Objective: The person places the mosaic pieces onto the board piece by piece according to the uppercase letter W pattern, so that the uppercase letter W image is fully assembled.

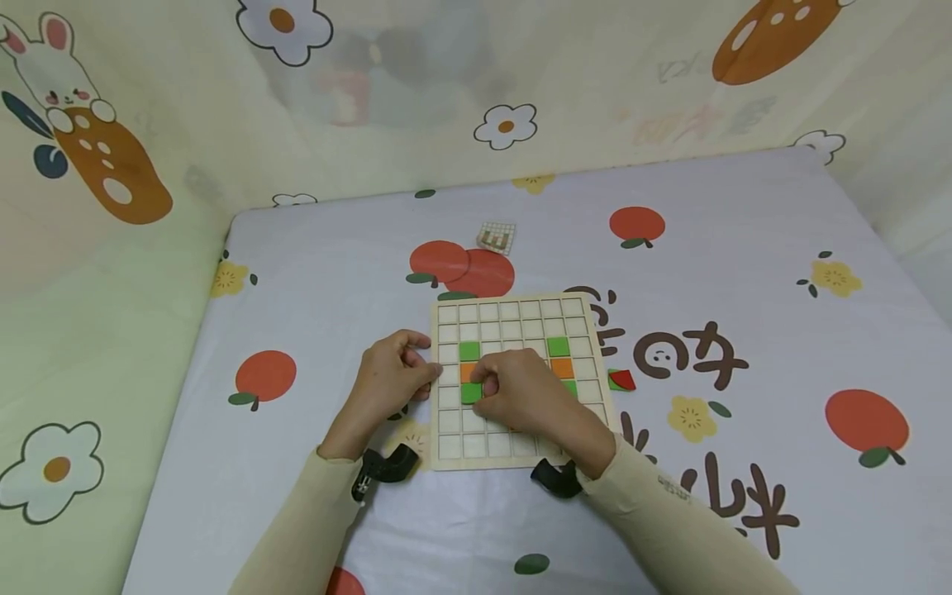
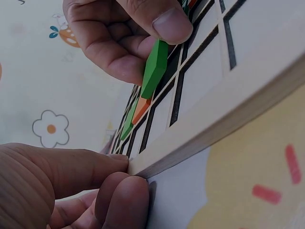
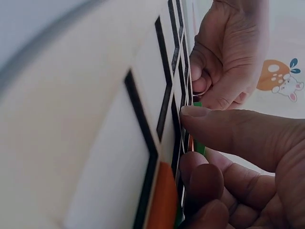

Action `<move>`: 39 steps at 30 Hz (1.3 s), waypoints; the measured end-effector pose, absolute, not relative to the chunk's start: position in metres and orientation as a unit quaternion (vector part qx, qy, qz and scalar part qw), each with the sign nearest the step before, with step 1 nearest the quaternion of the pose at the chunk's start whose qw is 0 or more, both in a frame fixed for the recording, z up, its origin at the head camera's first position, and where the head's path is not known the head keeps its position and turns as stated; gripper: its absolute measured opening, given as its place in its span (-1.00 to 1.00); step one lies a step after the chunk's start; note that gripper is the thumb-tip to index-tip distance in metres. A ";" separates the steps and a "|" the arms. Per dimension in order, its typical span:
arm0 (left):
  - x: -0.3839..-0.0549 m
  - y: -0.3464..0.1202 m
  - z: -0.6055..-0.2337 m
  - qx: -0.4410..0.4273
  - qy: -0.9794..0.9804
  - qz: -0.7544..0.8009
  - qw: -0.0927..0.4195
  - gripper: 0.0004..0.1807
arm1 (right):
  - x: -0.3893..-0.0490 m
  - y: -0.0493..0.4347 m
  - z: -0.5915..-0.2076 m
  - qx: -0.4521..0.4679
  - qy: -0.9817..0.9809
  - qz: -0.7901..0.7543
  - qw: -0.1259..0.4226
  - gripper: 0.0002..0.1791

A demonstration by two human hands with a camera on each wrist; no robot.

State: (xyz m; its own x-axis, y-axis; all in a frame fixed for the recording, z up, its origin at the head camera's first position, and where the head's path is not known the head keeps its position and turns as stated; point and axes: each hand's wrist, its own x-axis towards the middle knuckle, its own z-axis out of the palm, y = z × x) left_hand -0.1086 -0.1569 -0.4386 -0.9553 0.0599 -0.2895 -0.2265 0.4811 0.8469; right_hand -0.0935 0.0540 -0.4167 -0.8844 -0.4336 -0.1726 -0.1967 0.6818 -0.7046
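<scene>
A wooden grid board [image 1: 521, 464] lies on the table. My left hand [image 1: 387, 376] holds the board's left edge between thumb and curled fingers, as the left wrist view shows. Over the left part of the grid, my right hand [image 1: 524, 392] pinches a green square tile [image 1: 471, 394]; in the left wrist view this green tile [image 2: 155, 69] stands tilted above the cells. Beyond it in the same column are an orange tile [image 1: 467, 372] and another green tile [image 1: 469, 351]. A second column on the right has a green tile [image 1: 558, 346] and an orange tile [image 1: 561, 368]. My right hand hides part of the grid.
Red and green pieces [image 1: 621, 379] lie beside the board's right edge. A small card with a grid pattern [image 1: 496, 237] lies behind the board. A printed tablecloth [image 1: 744, 273] covers the table, and a patterned curtain [image 1: 416, 124] hangs at the back.
</scene>
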 end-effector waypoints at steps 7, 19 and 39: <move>-0.109 -0.157 -0.438 -0.053 0.848 0.509 0.141 -0.61 | -0.093 0.053 -0.417 -0.172 0.903 -0.360 0.159 -0.81; -0.109 -0.156 -0.438 -0.054 0.847 0.509 0.143 -0.61 | -0.092 0.054 -0.418 -0.168 0.903 -0.360 0.160 -0.73; -0.108 -0.156 -0.439 -0.053 0.849 0.507 0.141 -0.61 | -0.082 0.093 -0.407 -0.172 0.889 -0.404 0.129 -0.52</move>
State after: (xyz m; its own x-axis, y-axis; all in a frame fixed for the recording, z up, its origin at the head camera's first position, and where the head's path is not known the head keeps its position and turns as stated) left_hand -0.1076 -0.1559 -0.4389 -0.9548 0.0518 -0.2929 -0.2334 0.4799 0.8457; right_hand -0.0825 0.0925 -0.4065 -0.9079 -0.4092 -0.0909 -0.2009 0.6151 -0.7624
